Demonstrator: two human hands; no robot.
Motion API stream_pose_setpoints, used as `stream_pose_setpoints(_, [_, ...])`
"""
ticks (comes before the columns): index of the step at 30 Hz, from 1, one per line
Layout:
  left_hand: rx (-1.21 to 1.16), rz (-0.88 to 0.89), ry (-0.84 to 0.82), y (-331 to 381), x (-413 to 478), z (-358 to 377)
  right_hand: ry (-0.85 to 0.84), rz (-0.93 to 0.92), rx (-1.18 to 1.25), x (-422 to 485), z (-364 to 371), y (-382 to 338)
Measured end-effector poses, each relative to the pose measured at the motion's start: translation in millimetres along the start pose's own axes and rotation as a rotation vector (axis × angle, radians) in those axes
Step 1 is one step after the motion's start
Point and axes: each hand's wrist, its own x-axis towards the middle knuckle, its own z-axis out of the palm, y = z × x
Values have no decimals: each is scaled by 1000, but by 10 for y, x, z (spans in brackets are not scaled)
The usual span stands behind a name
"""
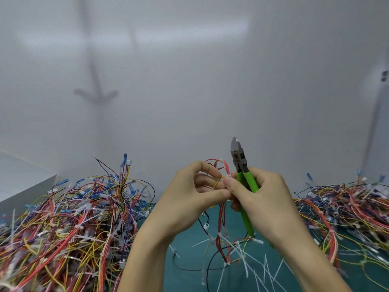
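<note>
head view | faces forward, down — wall [189, 81] ahead | close over hands [185, 199]

The wire harness [221, 216], mostly red strands with some yellow and black, is pinched between the left hand [189, 192] and the right hand [265, 199]. Its top arches in a loop and its tail hangs down to the tabletop [185, 241]. Green-handled diagonal cutters [246, 182] stand nearly upright in the right hand, steel head up.

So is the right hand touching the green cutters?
Touching. The head view shows the right hand curled round the handles of the green cutters, while the left hand pinches the wires.
</note>
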Motion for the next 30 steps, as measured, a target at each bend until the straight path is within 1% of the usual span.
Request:
stream_pose_setpoints(3, [34, 26, 41, -23, 9, -28, -28, -14, -38, -2, 5, -13])
stream_pose_setpoints(7, [-21, -2, 125, -64, 23, -49, -97, -46, -54, -5, -7, -36])
stream_pose_setpoints(8, [-27, -12, 148, -73, 27, -54, -86, -72, -105, -5, -16, -36])
stream_pose_setpoints(10, [-30, -26, 189, -86, 31, -69, -57, -140, -292, -8, -43, -28])
stream_pose_setpoints(13, [-19, -32, 239, -89, 33, -90, -98, -221, -599, -3, -81, -17])
stream_pose_setpoints(15, [1, -30, 252, -84, 33, -98, -144, -249, -732, 8, -102, 3])
stream_pose_setpoints(18, [22, -20, 247, -76, 27, -99, -170, -259, -861, 15, -118, 38])
stream_pose_setpoints(23, [69, 0, 231, -67, 19, -85, -154, -252, -948, 31, -119, 63])
stream_pose_setpoints(30, [120, -3, 210, -59, 22, -88, -127, -285, -887, 43, -150, 90])
